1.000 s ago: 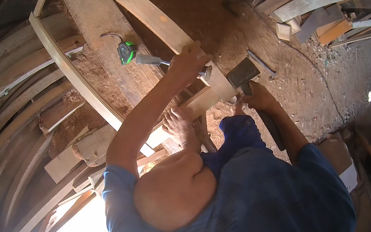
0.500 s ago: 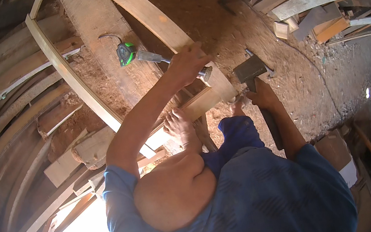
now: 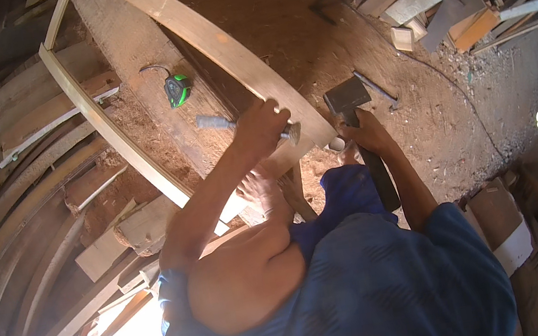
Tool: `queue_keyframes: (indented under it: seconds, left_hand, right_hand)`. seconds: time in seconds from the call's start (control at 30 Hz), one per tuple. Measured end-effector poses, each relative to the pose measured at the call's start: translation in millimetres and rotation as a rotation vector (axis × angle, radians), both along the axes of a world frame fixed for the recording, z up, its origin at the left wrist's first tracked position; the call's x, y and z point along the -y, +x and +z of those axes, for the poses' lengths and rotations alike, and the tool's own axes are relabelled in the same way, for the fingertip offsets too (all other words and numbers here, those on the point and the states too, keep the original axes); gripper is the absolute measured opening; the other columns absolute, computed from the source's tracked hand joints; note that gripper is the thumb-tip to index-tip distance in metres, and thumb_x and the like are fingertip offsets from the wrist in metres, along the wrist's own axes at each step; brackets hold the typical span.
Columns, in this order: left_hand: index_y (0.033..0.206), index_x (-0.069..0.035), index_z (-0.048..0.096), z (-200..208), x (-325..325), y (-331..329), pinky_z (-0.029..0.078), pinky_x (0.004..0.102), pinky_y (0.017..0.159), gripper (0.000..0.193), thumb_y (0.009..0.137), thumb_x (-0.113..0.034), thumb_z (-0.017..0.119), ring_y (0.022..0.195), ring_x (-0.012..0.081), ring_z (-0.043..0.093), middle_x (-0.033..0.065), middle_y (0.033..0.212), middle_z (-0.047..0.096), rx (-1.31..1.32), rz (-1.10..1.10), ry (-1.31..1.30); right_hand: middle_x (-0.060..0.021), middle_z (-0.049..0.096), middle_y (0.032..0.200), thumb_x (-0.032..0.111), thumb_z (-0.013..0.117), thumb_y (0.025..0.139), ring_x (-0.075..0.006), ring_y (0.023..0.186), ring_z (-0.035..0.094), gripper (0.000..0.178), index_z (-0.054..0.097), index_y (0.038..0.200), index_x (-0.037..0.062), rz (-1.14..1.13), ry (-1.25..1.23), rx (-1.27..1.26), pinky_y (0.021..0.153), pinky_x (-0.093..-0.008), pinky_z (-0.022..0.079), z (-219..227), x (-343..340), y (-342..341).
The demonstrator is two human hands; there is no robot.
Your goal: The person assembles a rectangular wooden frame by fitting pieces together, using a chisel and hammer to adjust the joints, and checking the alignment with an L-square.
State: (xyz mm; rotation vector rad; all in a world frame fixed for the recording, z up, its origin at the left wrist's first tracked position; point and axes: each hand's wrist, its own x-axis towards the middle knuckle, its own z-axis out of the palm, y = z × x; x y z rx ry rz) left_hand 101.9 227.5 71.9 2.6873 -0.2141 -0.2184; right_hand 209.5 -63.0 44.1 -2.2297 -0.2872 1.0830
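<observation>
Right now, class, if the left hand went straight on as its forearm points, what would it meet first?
The left hand would probably meet the pale curved wooden rail first; depth is unclear, so they may be touching.

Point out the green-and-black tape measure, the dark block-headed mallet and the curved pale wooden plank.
Tape measure [image 3: 178,90]: head view, middle of its case.
Mallet [image 3: 347,95]: head view, on its block.
Plank [image 3: 213,44]: head view, on its broad face.
</observation>
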Motion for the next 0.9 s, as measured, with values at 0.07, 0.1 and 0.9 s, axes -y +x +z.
queue_keyframes:
  seconds: [0.07, 0.1, 0.9]
  left_hand:
    - [0.136, -0.026, 0.056, -15, 12, -26, 0.054, 0.0442, 0.087, 0.07, 0.07, -0.019, 0.079, 0.111, 0.0341, 0.055, 0.0154, 0.121, 0.054, -0.259, -0.036, 0.007]
    - [0.136, -0.026, 0.056, -18, 19, -33, 0.054, 0.0442, 0.087, 0.07, 0.07, -0.019, 0.079, 0.111, 0.0341, 0.055, 0.0154, 0.121, 0.054, -0.26, -0.053, 0.004]
    - [0.146, -0.03, 0.045, -21, 59, -70, 0.055, 0.0448, 0.08, 0.098, 0.057, -0.011, 0.082, 0.104, 0.0369, 0.054, 0.0163, 0.125, 0.05, -0.088, 0.029, 0.022]
  right_hand:
    - [-0.0225, 0.068, 0.098, 0.022, 0.074, 0.074, -0.0309, 0.094, 0.067, 0.048, 0.061, 0.112, -0.0053, 0.008, 0.159, -0.091, 0.084, -0.0426, 0.05, -4, -8, 0]
    - [-0.0225, 0.068, 0.098, 0.022, 0.074, 0.074, -0.0309, 0.094, 0.067, 0.048, 0.061, 0.112, -0.0053, -0.008, 0.155, -0.091, 0.084, -0.0426, 0.05, -9, -9, -5]
    - [-0.0314, 0.065, 0.103, 0.028, 0.069, 0.076, -0.0473, 0.098, 0.063, 0.053, 0.055, 0.114, -0.0069, 0.248, -0.129, 0.143, 0.087, -0.0526, 0.049, 5, 11, -23]
